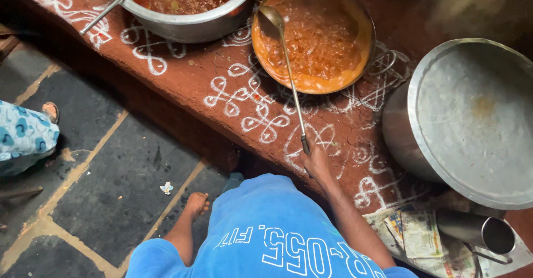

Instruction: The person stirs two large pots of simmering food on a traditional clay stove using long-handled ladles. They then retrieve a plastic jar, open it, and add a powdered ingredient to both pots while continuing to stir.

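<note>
My right hand [315,162] is closed around the end of a long steel ladle [291,83]. The ladle's bowl rests at the left rim of a round pan [371,44] full of orange-red curry [316,36]. The pan sits on a red clay stove ledge [194,72] painted with white looping patterns. My forearm reaches up from the lower right over my blue shirt [266,228]. My bare foot [196,203] stands on the stone floor. My left hand is out of sight.
A bigger steel pot [183,25] of red curry with a spoon handle [111,6] stands at the top. A large lidded metal vessel [472,117] fills the right. A steel cup [483,232] lies on newspaper [416,234]. Another person's patterned blue cloth [22,136] is at left.
</note>
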